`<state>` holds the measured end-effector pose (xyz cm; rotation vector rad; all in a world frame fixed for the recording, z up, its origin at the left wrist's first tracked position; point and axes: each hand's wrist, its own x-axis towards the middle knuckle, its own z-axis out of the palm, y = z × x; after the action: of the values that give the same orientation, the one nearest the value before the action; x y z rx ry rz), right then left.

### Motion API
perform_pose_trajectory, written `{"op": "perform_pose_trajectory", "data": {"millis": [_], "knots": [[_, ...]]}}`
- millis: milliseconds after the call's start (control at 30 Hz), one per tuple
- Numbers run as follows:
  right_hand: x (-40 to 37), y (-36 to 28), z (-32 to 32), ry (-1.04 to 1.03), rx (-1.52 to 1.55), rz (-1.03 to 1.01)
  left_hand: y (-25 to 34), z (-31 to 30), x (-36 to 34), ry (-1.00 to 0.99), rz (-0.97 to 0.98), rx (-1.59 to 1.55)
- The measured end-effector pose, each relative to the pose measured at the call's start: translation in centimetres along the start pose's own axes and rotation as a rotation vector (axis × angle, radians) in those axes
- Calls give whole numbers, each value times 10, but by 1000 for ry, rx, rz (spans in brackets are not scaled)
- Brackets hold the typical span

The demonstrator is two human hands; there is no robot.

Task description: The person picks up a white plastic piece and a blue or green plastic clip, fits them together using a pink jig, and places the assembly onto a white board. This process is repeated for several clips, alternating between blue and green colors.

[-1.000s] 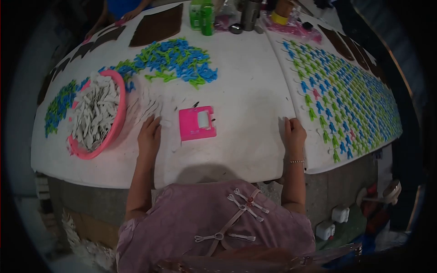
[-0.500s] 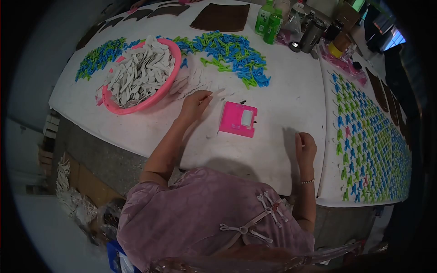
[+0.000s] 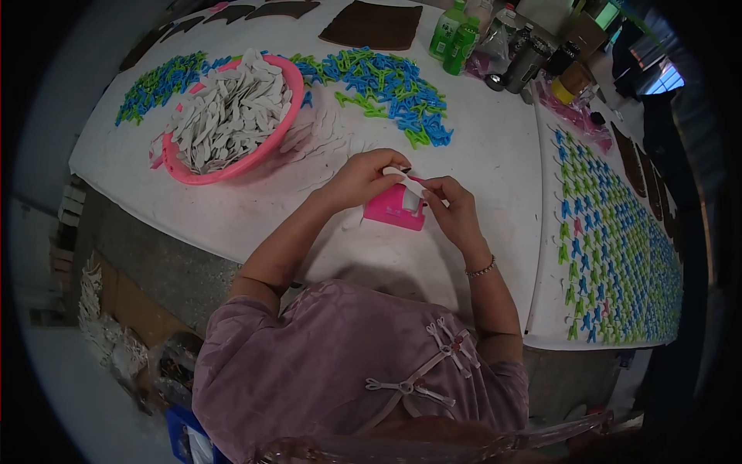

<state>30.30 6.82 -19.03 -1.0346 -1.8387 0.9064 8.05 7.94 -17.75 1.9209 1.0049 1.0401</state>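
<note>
- Overall exposure reading dim; window (image 3: 666, 80) at upper right glowing brightest.
- Soft shadows falling on white table (image 3: 495, 147), lower centre.
- Wide-angle distortion bowing table edges; black vignette ringing frame.
- Clips (image 3: 657, 263) at far right blurring together.

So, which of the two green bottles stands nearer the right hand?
The front bottle, on the right: its base is closer to the right hand; the rear bottle stands farther left.

"What are the hands holding?"
"The left hand (image 3: 362, 179) and right hand (image 3: 454, 210) pinch a thin white strip (image 3: 405, 181) above a flat pink plastic block (image 3: 393, 212)."
"And to the left?"
"A round pink plastic basin (image 3: 297, 87), heaped with pale flat pieces (image 3: 230, 116)."
</note>
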Motion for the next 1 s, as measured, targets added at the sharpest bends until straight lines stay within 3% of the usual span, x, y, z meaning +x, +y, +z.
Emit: {"op": "perform_pose_trajectory", "data": {"millis": [133,200,500,633,800,1000], "knots": [[-6,9,3,19,-70,37,-15,11,-2,27,-81,-170],[-7,21,9,46,-79,3,-12,13,-2,101,168,22],[-5,32,28,104,-172,-85,-10,13,-12,141,244,186],[-5,33,30,105,-136,-58,-14,10,-18,148,236,192],[-8,38,18,113,-342,-246,-31,15,-20,129,147,254],[-15,42,10,148,-414,-263,-44,29,-16,98,141,242]]}}
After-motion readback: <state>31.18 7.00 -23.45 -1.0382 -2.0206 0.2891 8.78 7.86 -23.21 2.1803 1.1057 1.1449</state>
